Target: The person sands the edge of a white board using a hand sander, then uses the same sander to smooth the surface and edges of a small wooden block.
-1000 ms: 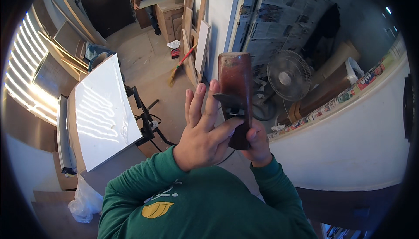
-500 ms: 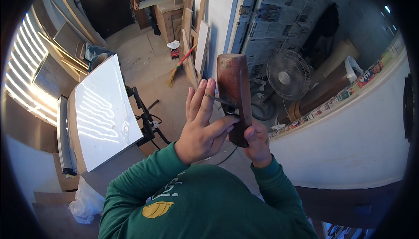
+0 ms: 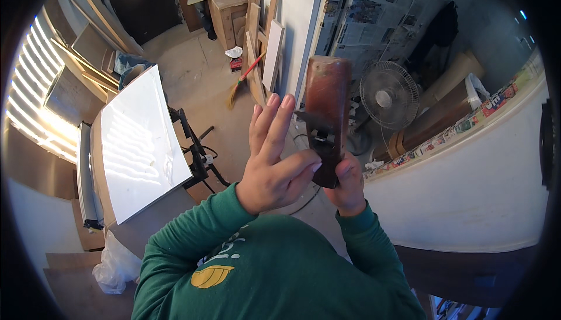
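Observation:
A reddish-brown wooden hand plane (image 3: 328, 95) stands nearly upright in front of my chest, its dark throat with a metal part facing me. Wrapped round its lower end from the right is my right hand (image 3: 349, 185), thumb along the side. My left hand (image 3: 274, 162) has its thumb and index finger pinched together at the plane's left edge, just below the throat. The other left fingers point up, clear of the wood. Whatever lies between the pinched fingertips is hidden. A thin dark piece juts out from the plane's left side.
To the left, a glossy white panel (image 3: 140, 156) lies by a black metal stand (image 3: 196, 150). Ahead are leaning boards (image 3: 272, 57), a broom (image 3: 234, 95) and a person by a wooden cabinet (image 3: 225, 19). A fan (image 3: 385, 95) and a curved white panel (image 3: 456, 185) are on the right.
The plane has shifted up and slightly right and turned, so its throat shows more. My left index finger has moved from the throat down to the plane's edge.

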The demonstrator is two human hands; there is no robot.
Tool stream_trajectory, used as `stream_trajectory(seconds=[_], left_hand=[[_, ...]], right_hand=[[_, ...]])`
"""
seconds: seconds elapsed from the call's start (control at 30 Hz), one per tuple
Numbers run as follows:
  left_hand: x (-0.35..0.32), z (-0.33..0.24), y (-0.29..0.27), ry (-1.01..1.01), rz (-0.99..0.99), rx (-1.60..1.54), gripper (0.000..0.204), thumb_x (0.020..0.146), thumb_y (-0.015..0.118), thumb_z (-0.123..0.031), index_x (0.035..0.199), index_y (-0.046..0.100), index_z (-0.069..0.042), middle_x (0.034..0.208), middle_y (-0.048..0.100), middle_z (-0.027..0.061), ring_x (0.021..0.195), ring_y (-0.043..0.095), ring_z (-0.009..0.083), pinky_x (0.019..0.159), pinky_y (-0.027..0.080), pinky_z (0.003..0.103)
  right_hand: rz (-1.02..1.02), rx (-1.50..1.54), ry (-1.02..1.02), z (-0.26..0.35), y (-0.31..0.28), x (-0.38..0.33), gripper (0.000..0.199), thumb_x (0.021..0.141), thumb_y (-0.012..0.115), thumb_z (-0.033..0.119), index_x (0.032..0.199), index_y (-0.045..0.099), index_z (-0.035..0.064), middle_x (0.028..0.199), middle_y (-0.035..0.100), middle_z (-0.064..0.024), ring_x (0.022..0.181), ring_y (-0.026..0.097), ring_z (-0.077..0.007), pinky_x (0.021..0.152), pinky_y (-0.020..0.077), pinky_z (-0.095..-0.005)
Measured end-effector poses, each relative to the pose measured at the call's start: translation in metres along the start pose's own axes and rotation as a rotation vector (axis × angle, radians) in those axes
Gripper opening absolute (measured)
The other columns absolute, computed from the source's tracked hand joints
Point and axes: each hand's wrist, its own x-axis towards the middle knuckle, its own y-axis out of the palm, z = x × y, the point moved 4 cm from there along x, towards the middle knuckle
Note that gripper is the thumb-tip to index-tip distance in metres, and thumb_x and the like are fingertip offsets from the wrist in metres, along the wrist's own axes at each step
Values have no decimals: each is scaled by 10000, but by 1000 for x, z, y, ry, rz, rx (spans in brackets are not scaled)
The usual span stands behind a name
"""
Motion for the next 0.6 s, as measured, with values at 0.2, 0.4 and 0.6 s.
stream_trajectory(seconds=[0.2, 0.4, 0.6], left_hand=[[-15, 13, 14, -679, -108, -794, 465, 859, 740, -119, 1288, 567, -65, 1539, 421, 240, 1469, 380, 376, 1199, 278, 514], [-1, -1, 38, -1098, -5, -1412, 573, 908, 691, -48, 1422, 438, -33, 1316, 572, 115, 1230, 572, 211, 1042, 461, 373], [0, 4, 42, -1078, 40, -1385, 596, 869, 659, 40, 1425, 461, -46, 1249, 628, 81, 1164, 612, 185, 989, 501, 335]], right_hand=[[111, 145, -16, -2, -2, 10, 784, 908, 672, 638, 1345, 555, -3, 1202, 658, -108, 1092, 643, -211, 937, 521, -380], [100, 163, 50, -11, -2, 10, 846, 890, 709, 636, 1417, 496, 9, 1279, 612, -97, 1190, 595, -209, 969, 487, -354], [141, 187, 2, -17, -10, 10, 686, 947, 690, 519, 1382, 553, 6, 1302, 642, -103, 1225, 601, -237, 1038, 471, -418]])
